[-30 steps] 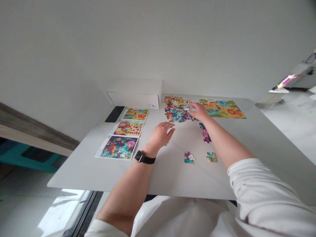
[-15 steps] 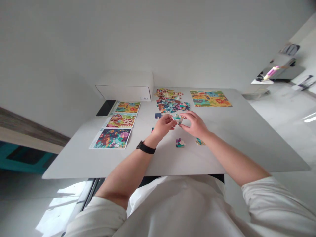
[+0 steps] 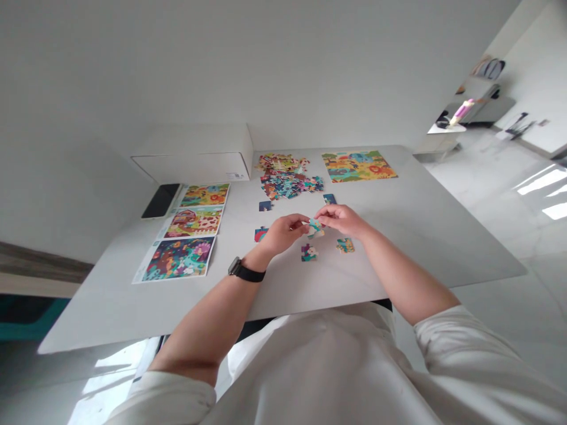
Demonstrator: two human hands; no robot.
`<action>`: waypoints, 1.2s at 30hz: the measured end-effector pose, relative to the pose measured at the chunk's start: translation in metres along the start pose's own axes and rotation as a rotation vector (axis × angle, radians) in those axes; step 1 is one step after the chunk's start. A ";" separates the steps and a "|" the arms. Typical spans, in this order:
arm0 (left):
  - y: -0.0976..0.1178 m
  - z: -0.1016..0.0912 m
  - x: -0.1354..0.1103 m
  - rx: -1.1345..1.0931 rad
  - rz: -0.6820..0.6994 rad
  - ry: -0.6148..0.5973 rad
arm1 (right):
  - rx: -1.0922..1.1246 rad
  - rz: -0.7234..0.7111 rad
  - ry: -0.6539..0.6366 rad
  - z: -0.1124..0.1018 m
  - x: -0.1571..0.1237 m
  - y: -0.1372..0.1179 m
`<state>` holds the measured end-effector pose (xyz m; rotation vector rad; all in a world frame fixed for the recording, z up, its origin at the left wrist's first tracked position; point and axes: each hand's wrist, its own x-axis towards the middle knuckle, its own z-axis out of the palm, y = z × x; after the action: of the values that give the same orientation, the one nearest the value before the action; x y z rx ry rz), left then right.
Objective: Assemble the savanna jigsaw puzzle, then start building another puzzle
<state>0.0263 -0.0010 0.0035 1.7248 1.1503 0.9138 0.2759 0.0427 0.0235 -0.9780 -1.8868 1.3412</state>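
Between my two hands is a teal and cream jigsaw piece (image 3: 316,228), held just above the table; whether it is one piece or two joined cannot be made out. My left hand (image 3: 286,233), with a black watch on the wrist, pinches its left side. The fingers of my right hand (image 3: 343,219) close on its upper right edge. Nearer to me lie a purple and white piece (image 3: 309,252) and a yellow and teal piece (image 3: 345,245). A red and blue piece (image 3: 260,234) is partly behind my left hand. Dark blue pieces (image 3: 264,206) (image 3: 329,199) lie farther back.
Behind my hands are a dark heap of jigsaw pieces (image 3: 287,185) and a yellow-red heap (image 3: 281,163). An assembled animal puzzle (image 3: 359,166) lies back right. Picture sheets (image 3: 179,258), a phone (image 3: 160,201) and a white box (image 3: 190,167) occupy the left side.
The view has shifted, so the table appears turned and farther left. My hands have lowered the piece a little, and its face now lies flatter. The dark blue piece behind my right hand now shows.
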 end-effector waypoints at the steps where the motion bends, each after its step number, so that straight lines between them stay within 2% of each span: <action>1: 0.001 0.000 0.000 0.014 0.001 -0.002 | 0.001 -0.002 -0.012 0.002 0.000 0.001; 12: -0.001 0.001 -0.002 0.079 0.003 -0.046 | -0.038 0.022 -0.085 0.005 0.001 0.004; 18: 0.008 0.000 -0.007 0.124 -0.011 -0.140 | -0.080 0.145 -0.187 -0.001 -0.002 0.004; 23: 0.012 -0.012 -0.015 0.343 0.057 -0.220 | -0.134 0.313 -0.251 -0.010 -0.009 0.002; 27: 0.013 -0.018 -0.021 0.508 0.147 -0.326 | -0.197 0.359 -0.315 -0.012 -0.012 0.000; 36: 0.018 -0.008 -0.027 0.671 0.218 -0.395 | -0.418 0.414 -0.401 -0.004 -0.018 -0.007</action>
<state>0.0166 -0.0283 0.0196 2.4716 1.0748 0.2728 0.2876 0.0283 0.0298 -1.4578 -2.4292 1.4882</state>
